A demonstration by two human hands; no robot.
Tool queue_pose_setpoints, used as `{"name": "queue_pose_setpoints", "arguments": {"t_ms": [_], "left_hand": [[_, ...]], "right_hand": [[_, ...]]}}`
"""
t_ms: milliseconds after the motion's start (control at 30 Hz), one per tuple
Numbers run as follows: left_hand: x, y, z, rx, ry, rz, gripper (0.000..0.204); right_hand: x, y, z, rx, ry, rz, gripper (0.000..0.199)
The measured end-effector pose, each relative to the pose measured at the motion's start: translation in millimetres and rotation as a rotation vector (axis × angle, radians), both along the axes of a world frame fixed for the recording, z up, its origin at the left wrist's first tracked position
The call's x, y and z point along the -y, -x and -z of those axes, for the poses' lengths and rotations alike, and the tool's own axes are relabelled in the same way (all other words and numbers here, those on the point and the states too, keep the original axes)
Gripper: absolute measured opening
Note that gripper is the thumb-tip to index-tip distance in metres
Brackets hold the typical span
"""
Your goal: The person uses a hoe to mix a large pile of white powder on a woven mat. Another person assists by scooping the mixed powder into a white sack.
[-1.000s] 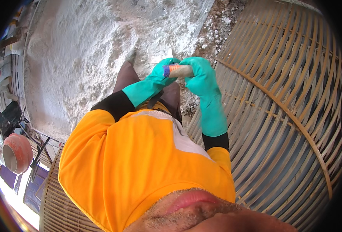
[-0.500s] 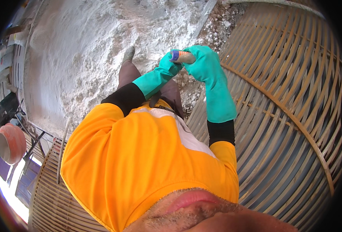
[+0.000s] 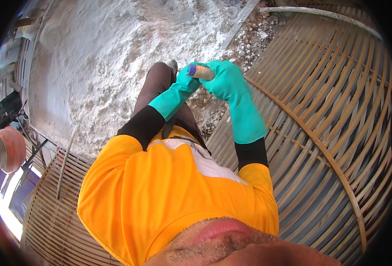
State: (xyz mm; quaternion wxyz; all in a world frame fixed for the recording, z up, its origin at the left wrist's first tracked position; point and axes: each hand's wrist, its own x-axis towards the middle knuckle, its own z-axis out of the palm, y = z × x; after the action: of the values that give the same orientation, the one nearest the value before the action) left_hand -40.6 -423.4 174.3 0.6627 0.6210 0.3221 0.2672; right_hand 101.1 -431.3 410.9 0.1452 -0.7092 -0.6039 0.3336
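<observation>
Over white powder (image 3: pixel 103 84), tan rod w/ purple-orange band (image 3: pixel 202 72) sits out ahead of the body, btwn R hand (image 3: pixel 227 80) & L hand (image 3: pixel 185 85).
R hand is curled closed round the rod's plain end, prob. b/c it takes the main hold; L hand is at the banded end, likely to steady it, but overlap hides its fingers: can't tell how far closed. Gloves (image 3: pixel 248 124) overlap black sleeves (image 3: pixel 135 128), presumably vs. dust. Big slatted panel (image 3: pixel 315 150) is close on R, smaller slatted panel (image 3: pixel 49 199) on L w/ thin stick (image 3: pixel 64 166) across its edge; maybe why arms reach fwd, not sideways.
</observation>
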Motion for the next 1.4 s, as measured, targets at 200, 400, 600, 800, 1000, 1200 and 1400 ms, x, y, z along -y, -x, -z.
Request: {"name": "queue_pose_setpoints", "arguments": {"t_ms": [200, 400, 600, 800, 1000, 1200, 1400], "left_hand": [[0.2, -18.4, -13.6, -0.047, 0.240, 0.007, 0.031], [2.3, -43.5, 22.2, 0.151, 0.104, 0.006, 0.029], [-71.8, 33.7, 61.4, 0.254, 0.697, -0.058, 0.033], [-72.4, 84.2, 55.2, 0.409, 0.958, -0.151, 0.042], [-68.1, 49.1, 47.4, 0.380, 0.906, -0.054, 0.052], [-93.4, 81.6, -74.5, 0.111, 0.305, 0.051, 0.055], [-146.2, 81.7, -161.2, -0.790, -0.343, 0.469, 0.027]], "right_hand": [[-7.7, -28.0, 2.3, -0.211, 0.037, 0.067, 0.021], [2.4, -64.5, 46.2, -0.176, -0.050, -0.022, 0.021], [-29.5, 32.2, 120.3, -0.226, -0.366, 0.136, 0.022], [-39.0, 102.2, 135.1, -0.139, -0.156, 0.009, 0.019], [-41.6, 50.1, 83.9, -0.330, -0.113, 0.095, 0.018], [-38.6, 43.6, 84.4, -0.425, 0.215, 0.193, 0.014], [-57.0, 68.2, 88.3, -0.095, 0.227, 0.067, 0.016]]}}
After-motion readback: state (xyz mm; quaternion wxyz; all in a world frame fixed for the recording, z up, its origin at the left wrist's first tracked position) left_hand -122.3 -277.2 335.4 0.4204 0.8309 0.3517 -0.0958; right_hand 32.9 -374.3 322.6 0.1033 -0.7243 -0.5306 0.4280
